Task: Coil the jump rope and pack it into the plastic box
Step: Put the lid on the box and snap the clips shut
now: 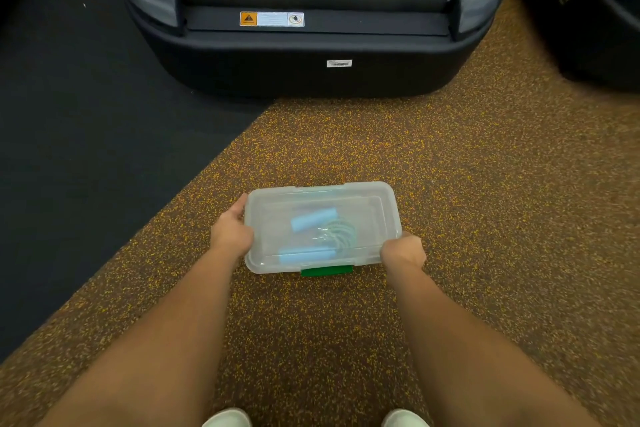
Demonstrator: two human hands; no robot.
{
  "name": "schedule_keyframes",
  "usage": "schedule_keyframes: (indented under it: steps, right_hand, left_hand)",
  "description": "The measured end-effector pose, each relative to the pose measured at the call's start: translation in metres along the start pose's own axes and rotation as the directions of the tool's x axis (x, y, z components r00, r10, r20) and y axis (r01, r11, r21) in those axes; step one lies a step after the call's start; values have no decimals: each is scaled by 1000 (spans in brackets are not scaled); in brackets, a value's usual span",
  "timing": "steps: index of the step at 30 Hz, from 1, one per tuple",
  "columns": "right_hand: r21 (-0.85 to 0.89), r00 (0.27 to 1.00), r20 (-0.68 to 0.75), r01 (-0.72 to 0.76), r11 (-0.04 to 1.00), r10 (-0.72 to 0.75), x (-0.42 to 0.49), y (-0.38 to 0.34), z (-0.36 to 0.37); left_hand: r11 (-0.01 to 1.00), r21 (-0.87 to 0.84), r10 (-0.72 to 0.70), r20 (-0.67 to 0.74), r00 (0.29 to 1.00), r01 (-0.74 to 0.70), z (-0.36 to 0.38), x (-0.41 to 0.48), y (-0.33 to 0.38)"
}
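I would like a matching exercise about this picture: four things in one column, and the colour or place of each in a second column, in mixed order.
Column one:
1. rope handles
2. latch
3. warning label
4. left hand

Column two:
A. green
B. on the black machine
C. light blue, inside the plastic box
D. gripping the box's left end

Pairs: 1-C; 2-A; 3-B; 4-D
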State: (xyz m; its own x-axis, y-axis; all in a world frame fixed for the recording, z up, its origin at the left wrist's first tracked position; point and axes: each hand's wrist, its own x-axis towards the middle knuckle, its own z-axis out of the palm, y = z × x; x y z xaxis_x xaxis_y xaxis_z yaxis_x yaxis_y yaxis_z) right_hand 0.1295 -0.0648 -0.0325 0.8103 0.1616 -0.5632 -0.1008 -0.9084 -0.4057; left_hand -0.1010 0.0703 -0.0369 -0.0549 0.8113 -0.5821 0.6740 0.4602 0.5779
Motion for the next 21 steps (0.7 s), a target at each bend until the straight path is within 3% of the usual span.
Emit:
schedule_keyframes:
  steps: [2, 5, 8, 11, 16, 21]
  right_hand:
    - [-102, 1000, 23, 14, 995, -12, -1, -3, 0]
    - [-312, 996, 51, 85, 946, -73, -1, -11, 2]
    - [-487, 972, 61, 228, 843, -227, -2, -20, 4]
    - [-591, 897, 81, 395, 703, -435, -5, -31, 6]
    - [-625, 755, 266, 609, 489, -600, -4, -56, 21]
    - [-633, 712, 334, 655, 413, -618, 5, -75, 32]
  left_hand:
    - [997, 78, 18, -8, 1000, -17, 0, -1, 1]
    - [939, 337, 80, -24, 996, -67, 4, -4, 8]
    - [858, 499, 149, -11, 989, -124, 12, -13, 14]
    - [779, 590, 246, 25, 969, -213, 17, -23, 16]
    - [594, 719, 389, 135, 911, -360, 24, -23, 18]
    - [624, 669, 340, 233, 911, -404, 29, -21, 30]
